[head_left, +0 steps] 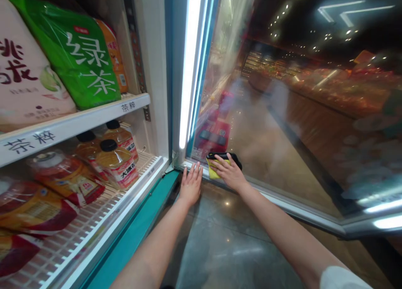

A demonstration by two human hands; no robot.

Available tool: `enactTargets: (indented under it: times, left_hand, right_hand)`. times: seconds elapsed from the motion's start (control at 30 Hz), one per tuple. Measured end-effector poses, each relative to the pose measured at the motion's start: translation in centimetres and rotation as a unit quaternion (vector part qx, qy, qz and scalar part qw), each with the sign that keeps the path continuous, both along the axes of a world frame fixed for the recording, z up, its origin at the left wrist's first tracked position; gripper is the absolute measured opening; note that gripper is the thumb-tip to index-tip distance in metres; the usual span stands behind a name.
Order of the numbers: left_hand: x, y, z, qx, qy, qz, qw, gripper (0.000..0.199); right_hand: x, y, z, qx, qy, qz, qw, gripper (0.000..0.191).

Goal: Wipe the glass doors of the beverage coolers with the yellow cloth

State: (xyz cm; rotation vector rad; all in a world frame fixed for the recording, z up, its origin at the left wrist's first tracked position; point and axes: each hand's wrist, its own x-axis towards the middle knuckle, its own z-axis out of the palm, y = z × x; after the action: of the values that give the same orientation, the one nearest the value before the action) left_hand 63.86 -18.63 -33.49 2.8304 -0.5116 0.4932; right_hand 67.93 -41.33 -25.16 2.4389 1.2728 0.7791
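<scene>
My right hand [230, 171] presses a yellow-and-black cleaning cloth [214, 171] against the bottom of the glass door [257, 155], close to its hinge side. The fingers lie over the cloth and hide part of it. To the left, my left hand [191, 183] rests with fingers stretched out at the lower door frame [273, 199], near the inner corner. Nothing shows in that hand. The door stands open beside the refrigerated cabinet, and a bright light strip [190, 71] runs up next to the glass.
On the left, the cabinet's upper shelf [72, 119] carries tea pouches, including a green pouch [84, 58]. Below, drink bottles [117, 163] stand on a wire rack [108, 215]. A teal sill [132, 234] edges the cabinet. Grey floor [226, 243] lies beneath my arms.
</scene>
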Motion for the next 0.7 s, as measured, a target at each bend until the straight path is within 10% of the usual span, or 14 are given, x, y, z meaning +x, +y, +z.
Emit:
enactTargets:
  times: [0.13, 0.33, 0.53, 0.7]
  left_hand:
    - [-0.1, 0.2, -0.1, -0.013, 0.004, 0.022, 1.000, 0.082]
    - [-0.5, 1.4, -0.4, -0.019, -0.003, 0.065, 0.998, 0.081]
    - [-0.3, 1.6, -0.8, -0.025, -0.008, 0.081, 0.996, 0.085]
    - [-0.3, 2.2, -1.5, -0.037, -0.030, 0.104, 0.993, 0.088]
  right_hand:
    - [0.6, 1.4, 2.0, 0.045, -0.010, -0.047, 0.998, 0.059]
    - [0.8, 3.1, -1.4, 0.024, -0.018, -0.005, 1.000, 0.045]
    - [2.4, 5.5, 0.3, 0.043, 0.014, -0.013, 0.999, 0.054]
    - [1.4, 4.7, -2.2, 0.046, 0.009, -0.011, 0.999, 0.053]
